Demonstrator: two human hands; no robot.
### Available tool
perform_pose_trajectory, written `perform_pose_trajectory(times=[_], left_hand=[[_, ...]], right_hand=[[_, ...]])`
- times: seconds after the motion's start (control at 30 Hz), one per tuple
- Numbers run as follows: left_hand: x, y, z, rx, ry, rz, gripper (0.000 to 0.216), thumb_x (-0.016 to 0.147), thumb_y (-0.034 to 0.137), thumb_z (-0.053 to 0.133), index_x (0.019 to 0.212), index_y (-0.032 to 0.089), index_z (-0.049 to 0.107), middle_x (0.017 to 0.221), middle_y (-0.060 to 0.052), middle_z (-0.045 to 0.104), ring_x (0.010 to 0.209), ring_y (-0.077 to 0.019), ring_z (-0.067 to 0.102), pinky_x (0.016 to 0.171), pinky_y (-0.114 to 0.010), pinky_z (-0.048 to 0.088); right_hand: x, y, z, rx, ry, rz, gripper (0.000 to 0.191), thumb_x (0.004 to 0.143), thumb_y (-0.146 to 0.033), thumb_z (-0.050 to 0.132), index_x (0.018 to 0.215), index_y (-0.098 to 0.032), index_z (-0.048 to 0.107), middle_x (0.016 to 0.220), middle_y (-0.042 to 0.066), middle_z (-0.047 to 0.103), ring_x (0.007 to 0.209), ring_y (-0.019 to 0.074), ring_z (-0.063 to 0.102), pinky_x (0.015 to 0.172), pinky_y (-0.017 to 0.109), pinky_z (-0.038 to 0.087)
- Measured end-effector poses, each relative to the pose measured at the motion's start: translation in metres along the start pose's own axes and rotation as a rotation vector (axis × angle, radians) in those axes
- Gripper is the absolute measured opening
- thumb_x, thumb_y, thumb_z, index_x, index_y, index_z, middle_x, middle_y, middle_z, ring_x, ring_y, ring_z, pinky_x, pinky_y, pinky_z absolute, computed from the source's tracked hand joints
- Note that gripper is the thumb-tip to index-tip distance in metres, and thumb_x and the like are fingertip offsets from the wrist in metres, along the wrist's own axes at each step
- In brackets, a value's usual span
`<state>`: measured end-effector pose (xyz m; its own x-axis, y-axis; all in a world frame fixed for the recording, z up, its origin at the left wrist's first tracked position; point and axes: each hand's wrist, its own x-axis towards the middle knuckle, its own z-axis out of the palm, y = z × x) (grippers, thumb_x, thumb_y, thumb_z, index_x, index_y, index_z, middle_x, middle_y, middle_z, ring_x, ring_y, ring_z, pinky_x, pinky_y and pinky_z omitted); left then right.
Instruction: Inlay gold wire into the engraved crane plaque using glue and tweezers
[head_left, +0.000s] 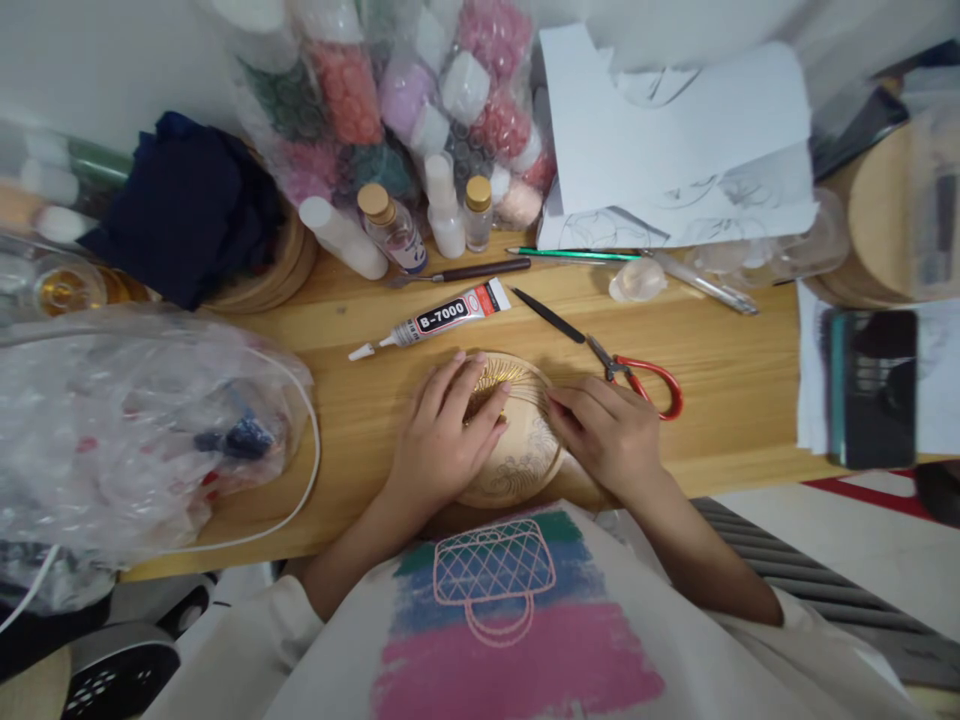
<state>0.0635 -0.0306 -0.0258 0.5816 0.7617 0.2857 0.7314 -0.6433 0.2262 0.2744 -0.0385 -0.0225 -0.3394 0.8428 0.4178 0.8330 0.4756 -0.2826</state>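
A round wooden disc (523, 430) with line drawings on its face lies at the table's front edge. Gold strands (491, 380) cover part of its upper left, curving along the drawn pattern. My left hand (444, 428) rests over the disc's left side, fingers stretched and apart, the fingertips touching around the gold strands. At the disc's right rim, my right hand (613, 432) is closed in a pinch; whatever is between the fingertips is too thin to make out. Just beyond my right hand lie red-handled scissors or snips (615, 368) and black tweezers (551, 315).
A B-7000 glue tube (442, 318), its nozzle tip toward the left, lies behind the disc. Small bottles (394, 230), a green pencil (574, 255) and paper sheets (675, 150) stand or lie farther back. Plastic bags (142, 430) fill the left; a phone (874, 388) lies right.
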Motion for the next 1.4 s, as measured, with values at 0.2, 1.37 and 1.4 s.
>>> perform_pose_trajectory(times=[0.2,1.37,1.4], left_hand=[[-0.002,0.000,0.001,-0.027,-0.019,-0.021,0.031,0.093,0.027,0.056,0.123,0.019,0.062,0.137,-0.017,0.055,0.132,-0.0331,0.046,0.103,-0.051,0.045],[0.056,0.026,-0.021,-0.225,0.057,0.170,0.020,0.096,0.016,0.048,0.091,0.018,0.067,0.107,-0.008,0.067,0.103,-0.0222,0.056,0.095,-0.042,0.047],[0.056,0.026,-0.021,-0.232,0.055,0.181,0.020,0.096,0.016,0.047,0.091,0.017,0.067,0.107,-0.008,0.067,0.103,-0.0223,0.056,0.094,-0.041,0.047]], right_hand=[[0.001,0.000,0.000,-0.027,0.016,-0.012,0.010,0.087,-0.015,0.064,0.078,-0.015,0.066,0.067,0.003,0.069,0.059,0.0133,0.061,0.057,0.025,0.045],[-0.003,0.006,-0.034,0.272,0.164,0.025,0.007,0.089,-0.016,0.061,0.084,-0.017,0.067,0.071,0.004,0.072,0.062,0.0135,0.067,0.059,0.024,0.052],[-0.003,0.006,-0.034,0.284,0.158,0.031,0.008,0.089,-0.016,0.061,0.084,-0.018,0.067,0.069,0.003,0.071,0.061,0.0131,0.066,0.059,0.024,0.051]])
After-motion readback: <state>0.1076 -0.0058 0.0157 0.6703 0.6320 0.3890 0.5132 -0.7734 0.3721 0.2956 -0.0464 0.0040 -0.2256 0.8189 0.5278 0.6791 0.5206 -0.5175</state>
